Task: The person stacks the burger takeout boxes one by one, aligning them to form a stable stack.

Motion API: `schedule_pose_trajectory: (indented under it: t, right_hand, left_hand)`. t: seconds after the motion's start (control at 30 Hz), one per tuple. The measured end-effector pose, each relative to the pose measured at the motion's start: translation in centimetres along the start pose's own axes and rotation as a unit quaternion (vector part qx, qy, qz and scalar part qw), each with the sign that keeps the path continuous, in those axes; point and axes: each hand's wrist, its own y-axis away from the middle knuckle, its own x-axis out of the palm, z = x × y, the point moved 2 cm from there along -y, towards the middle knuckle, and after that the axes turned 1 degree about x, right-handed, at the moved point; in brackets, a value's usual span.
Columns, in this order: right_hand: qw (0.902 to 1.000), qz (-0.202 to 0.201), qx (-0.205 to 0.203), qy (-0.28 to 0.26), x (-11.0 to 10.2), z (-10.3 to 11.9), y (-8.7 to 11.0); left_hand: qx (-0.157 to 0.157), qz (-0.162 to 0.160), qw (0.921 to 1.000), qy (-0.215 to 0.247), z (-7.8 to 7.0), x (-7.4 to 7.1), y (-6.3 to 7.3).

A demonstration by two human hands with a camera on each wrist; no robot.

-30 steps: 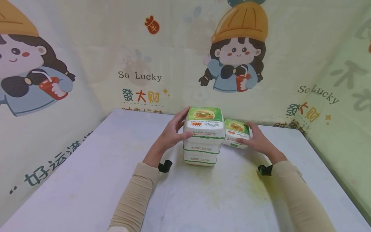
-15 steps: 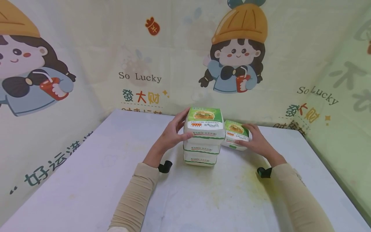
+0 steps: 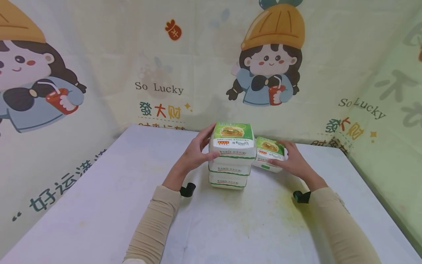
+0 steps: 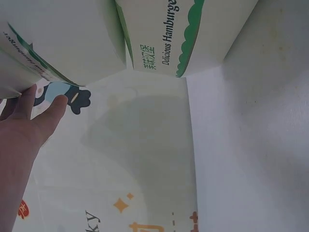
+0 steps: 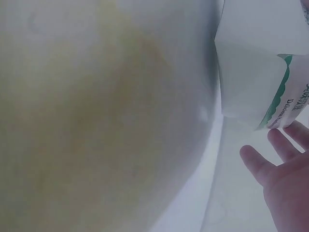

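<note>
Three burger boxes stand stacked near the back middle of the table in the head view. My left hand [image 3: 196,153] grips the left side of the top burger box [image 3: 232,146], its thumb at the front and fingers reaching behind. Below it sit the middle box [image 3: 229,169] and the bottom box [image 3: 227,181]. To the right, close beside the stack, my right hand [image 3: 293,159] holds a fourth burger box [image 3: 268,150] at its right edge, thumb in front, fingers behind. In the left wrist view, the fingertips [image 4: 59,101] meet the box's lower side.
Behind the table [image 3: 204,227] hangs a printed cloth backdrop [image 3: 197,62] with cartoon figures and lettering. It closes in the left and right sides too. Black wrist mounts [image 3: 188,190] sit under both wrists. Yellowish stains mark the tabletop near the right forearm.
The box in my right hand and the hand itself have shifted very slightly. My left hand and the stack stay in place.
</note>
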Motion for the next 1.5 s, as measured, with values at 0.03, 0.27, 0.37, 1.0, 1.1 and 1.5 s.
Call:
schedule_pose_trajectory:
  t: [0.03,0.27,0.37,1.0,1.1,1.5]
  right_hand:
    - [1.0,-0.002,0.0,-0.002,-0.1,0.1,0.1]
    - [0.9997,-0.015,0.003,-0.017,-1.5,1.1,0.3]
    - [0.9995,-0.022,-0.004,-0.022,-2.2,1.5,0.3]
    - [0.9958,-0.057,-0.05,-0.052,-4.8,3.0,1.2]
    - [0.9949,-0.063,-0.054,-0.057,-5.2,3.4,1.2]
    - [0.9914,-0.08,-0.065,-0.08,-7.1,5.1,1.6]
  left_hand:
    - [0.001,0.0,1.0,0.0,0.0,0.0,0.0]
    - [0.005,0.002,0.9999,-0.009,0.1,-0.1,0.1]
    - [0.01,0.003,1.0,0.001,0.1,-0.2,0.0]
    - [0.008,0.004,1.0,0.003,0.1,-0.1,0.0]
    - [0.011,0.005,0.9999,0.003,0.2,-0.1,-0.1]
    - [0.012,0.007,0.9999,0.004,0.1,0.2,-0.1]
